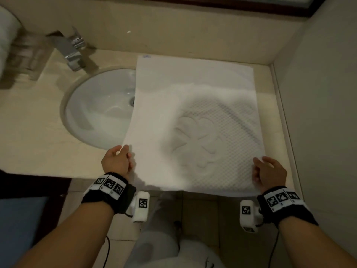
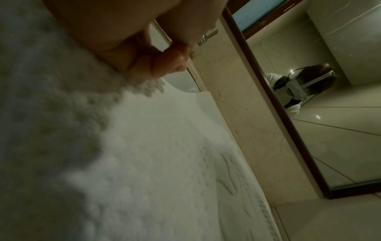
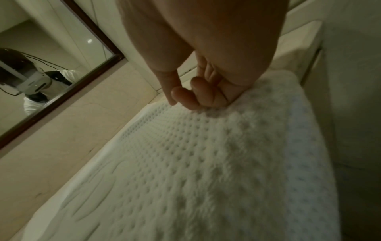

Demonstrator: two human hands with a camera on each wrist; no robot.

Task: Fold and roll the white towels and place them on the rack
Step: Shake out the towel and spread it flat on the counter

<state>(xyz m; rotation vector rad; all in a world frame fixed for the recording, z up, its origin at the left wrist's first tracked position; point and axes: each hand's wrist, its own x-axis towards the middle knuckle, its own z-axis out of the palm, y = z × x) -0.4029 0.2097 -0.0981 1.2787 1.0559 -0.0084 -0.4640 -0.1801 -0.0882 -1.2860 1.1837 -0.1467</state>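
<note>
A white towel (image 1: 193,113) with a dotted weave and an embossed flower lies spread flat on the beige counter (image 1: 29,136). Its left side hangs over the sink basin (image 1: 96,109) and its near edge overhangs the counter front. My left hand (image 1: 124,157) pinches the near left corner, its curled fingers (image 2: 164,65) on the towel (image 2: 164,163) edge. At the near right corner my right hand (image 1: 257,171) holds the edge, thumb on top. In the right wrist view its fingertips (image 3: 193,97) curl down onto the towel (image 3: 206,163).
A chrome faucet (image 1: 72,53) and a clear glass (image 1: 27,55) stand at the back left of the counter. A wall (image 1: 318,113) closes the right side next to the towel. A framed mirror (image 2: 309,122) runs along the back. Tiled floor (image 1: 202,219) lies below.
</note>
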